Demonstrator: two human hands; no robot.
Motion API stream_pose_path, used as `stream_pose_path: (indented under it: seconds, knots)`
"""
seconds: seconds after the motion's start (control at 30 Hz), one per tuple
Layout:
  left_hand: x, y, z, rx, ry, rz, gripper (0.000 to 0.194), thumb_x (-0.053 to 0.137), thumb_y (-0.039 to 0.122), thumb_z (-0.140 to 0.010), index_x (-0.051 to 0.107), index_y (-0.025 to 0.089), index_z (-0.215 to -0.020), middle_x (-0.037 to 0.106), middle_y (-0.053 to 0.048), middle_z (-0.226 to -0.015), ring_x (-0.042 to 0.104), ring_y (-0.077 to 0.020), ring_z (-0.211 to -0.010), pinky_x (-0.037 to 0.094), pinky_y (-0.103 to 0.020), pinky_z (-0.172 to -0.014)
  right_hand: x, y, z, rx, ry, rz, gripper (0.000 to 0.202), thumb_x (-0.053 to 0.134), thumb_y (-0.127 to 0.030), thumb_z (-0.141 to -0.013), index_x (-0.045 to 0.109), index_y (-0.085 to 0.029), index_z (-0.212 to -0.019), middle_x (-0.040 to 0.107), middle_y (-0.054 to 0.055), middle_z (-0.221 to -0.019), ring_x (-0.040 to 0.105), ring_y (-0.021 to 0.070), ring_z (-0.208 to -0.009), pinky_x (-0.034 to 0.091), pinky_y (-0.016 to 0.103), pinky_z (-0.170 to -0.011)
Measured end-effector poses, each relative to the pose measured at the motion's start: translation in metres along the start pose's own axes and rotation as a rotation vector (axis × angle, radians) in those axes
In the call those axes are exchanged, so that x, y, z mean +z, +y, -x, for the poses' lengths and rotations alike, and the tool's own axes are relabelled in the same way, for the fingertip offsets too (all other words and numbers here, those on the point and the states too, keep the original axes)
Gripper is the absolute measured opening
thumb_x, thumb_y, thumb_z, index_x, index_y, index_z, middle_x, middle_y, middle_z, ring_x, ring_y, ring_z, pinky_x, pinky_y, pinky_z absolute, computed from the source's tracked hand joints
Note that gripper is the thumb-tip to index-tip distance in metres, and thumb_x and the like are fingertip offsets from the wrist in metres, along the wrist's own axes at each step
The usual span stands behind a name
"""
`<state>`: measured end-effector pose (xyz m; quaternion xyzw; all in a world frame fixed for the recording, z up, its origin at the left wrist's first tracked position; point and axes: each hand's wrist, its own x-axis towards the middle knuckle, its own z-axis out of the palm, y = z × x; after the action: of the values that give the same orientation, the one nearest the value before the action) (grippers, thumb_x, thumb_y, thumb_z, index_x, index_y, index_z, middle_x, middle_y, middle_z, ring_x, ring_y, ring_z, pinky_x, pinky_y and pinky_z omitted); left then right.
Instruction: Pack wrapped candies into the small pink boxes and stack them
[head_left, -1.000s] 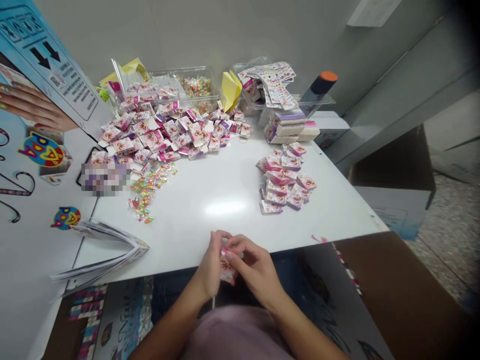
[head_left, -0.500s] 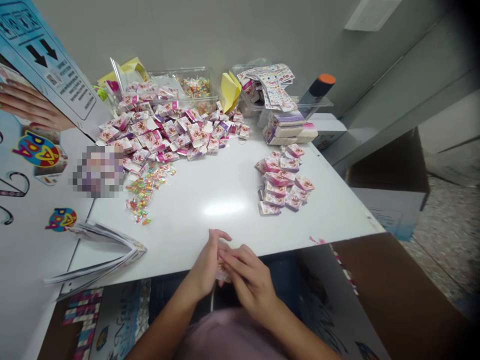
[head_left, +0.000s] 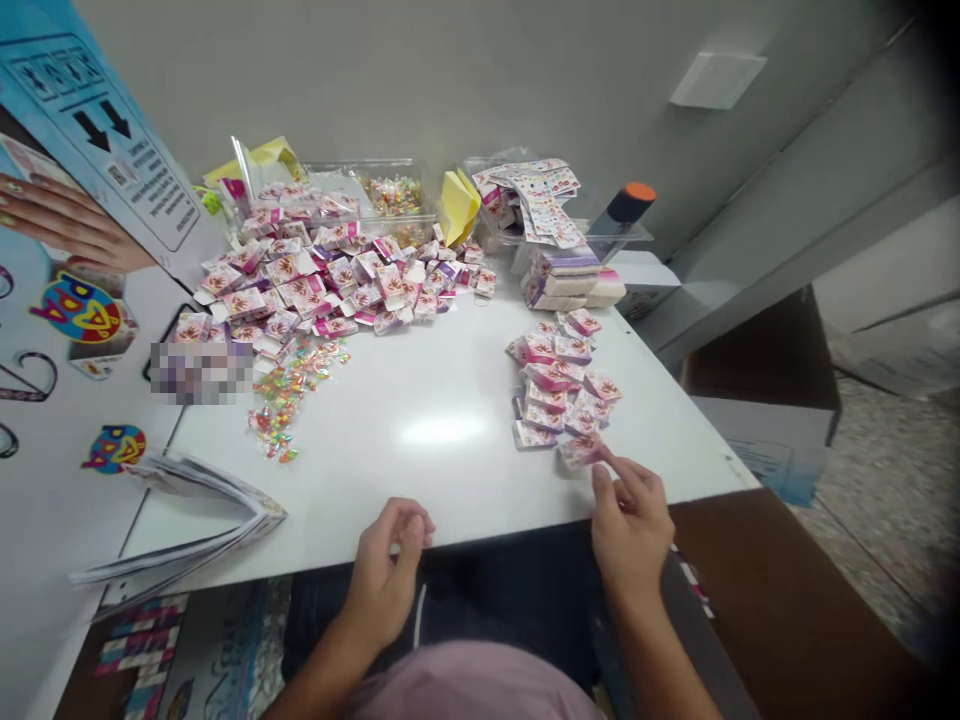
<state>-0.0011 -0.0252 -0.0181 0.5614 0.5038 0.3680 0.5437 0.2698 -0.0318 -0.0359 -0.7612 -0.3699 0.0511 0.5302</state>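
At the front end of the right-hand group of small printed boxes, my right hand has thumb and fingertips closed on the near corner of a small pink-and-white box. That box is slightly blurred and close beside the others. Over the table's front edge rests my left hand, fingers loosely curled and thumb apart, with nothing visible in it. A heap of similar small boxes spreads across the back left. In front of the heap lie small clear packets of coloured pieces.
Clear plastic trays stand along the wall, one with sticker sheets on top. Beside them are a bottle with an orange cap and stacked flat cartons. A half-open booklet stands at left. Brown cartons flank the right.
My hands have separated. The right hand has carried the small box from in front of me rightward to the group; the left has let go and moved slightly left.
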Motion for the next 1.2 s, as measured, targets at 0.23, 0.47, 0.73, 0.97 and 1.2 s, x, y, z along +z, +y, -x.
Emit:
stream_pose_path:
  seconds: [0.23,0.47,0.73,0.97,1.2]
  knots:
    - [0.008,0.019,0.042,0.561,0.064,-0.181,0.025,0.043,0.036,-0.096,0.061,0.019,-0.095,0.067,-0.008,-0.078,0.063,-0.0193,-0.073,0.048,-0.033,-0.069,0.049,-0.055,0.073,-0.231,-0.603,-0.228,0.021,0.057,-0.030,-0.093,0.072,-0.017,-0.095,0.071,0.005,-0.077,0.064,0.0156,-0.065,0.051,0.026,-0.060]
    - [-0.019,0.036,0.067,0.571,0.294,-0.332,0.020,0.055,0.025,-0.088,0.067,0.030,-0.103,0.075,-0.009,-0.085,0.069,-0.0273,-0.078,0.055,-0.043,-0.072,0.133,-0.137,0.132,-0.589,-1.174,-0.157,0.046,0.064,-0.039,-0.089,0.056,-0.016,-0.128,0.062,0.014,-0.115,0.065,0.0248,-0.095,0.056,0.038,-0.079]
    - [-0.053,0.031,0.070,0.655,0.497,-0.497,0.023,0.055,0.015,-0.080,0.064,0.027,-0.097,0.071,-0.007,-0.086,0.068,-0.0239,-0.078,0.056,-0.037,-0.070,0.145,-0.163,0.137,-0.693,-1.149,-0.095,0.020,0.053,-0.020,-0.095,0.069,-0.021,-0.083,0.063,0.007,-0.090,0.059,0.0205,-0.085,0.052,0.031,-0.070]
    - [-0.050,0.020,0.042,0.553,0.653,-0.663,0.047,0.073,0.012,-0.074,0.060,0.025,-0.118,0.062,-0.012,-0.126,0.058,-0.0293,-0.117,0.044,-0.044,-0.100,0.049,-0.133,0.080,-0.324,-1.018,-0.614,0.016,0.052,-0.011,-0.094,0.061,-0.022,-0.102,0.069,0.010,-0.109,0.067,0.0215,-0.097,0.057,0.039,-0.084]
    - [-0.008,0.040,0.005,-0.196,0.149,0.339,0.035,0.057,0.048,-0.088,0.070,0.016,-0.084,0.067,-0.003,-0.067,0.060,-0.0166,-0.058,0.045,-0.027,-0.057,0.012,-0.130,0.060,-0.854,-0.873,-0.389,0.050,0.055,-0.001,-0.085,0.057,-0.023,-0.130,0.070,0.013,-0.123,0.064,0.0302,-0.117,0.053,0.052,-0.097]
